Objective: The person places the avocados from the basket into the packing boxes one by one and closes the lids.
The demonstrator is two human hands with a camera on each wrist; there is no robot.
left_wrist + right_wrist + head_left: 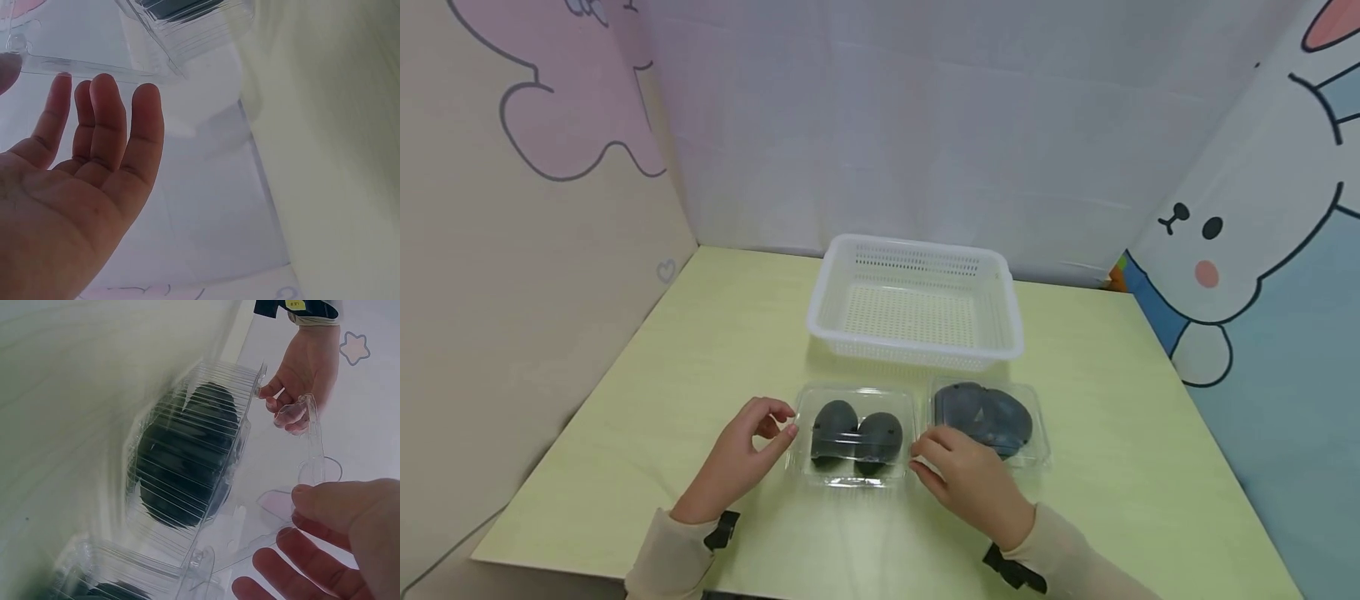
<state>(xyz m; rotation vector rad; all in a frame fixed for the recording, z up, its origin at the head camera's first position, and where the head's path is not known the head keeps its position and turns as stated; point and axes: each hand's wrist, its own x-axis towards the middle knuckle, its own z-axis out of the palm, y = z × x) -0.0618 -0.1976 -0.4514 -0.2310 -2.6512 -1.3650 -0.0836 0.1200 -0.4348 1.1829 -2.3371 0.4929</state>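
Note:
A clear plastic clamshell box (854,481) with two dark oval fruits (878,437) inside sits between the hands. Its transparent lid (314,440) stands raised off the base in the right wrist view. At the box's left side, my left hand (741,454) holds the lid's edge between thumb and fingertips; the other fingers (147,119) are loosely bent. Opposite, my right hand (973,483) pinches the lid's right edge with thumb and forefinger, its remaining fingers (275,569) spread below. The right hand partly covers a second clear box (1037,454) holding similar dark fruits (981,412).
A white perforated plastic basket (917,346) stands behind the boxes, with nothing seen inside. The pale yellow table (1120,467) ends at a white curtain (917,125) at the back. Walls with cartoon drawings rise on both sides.

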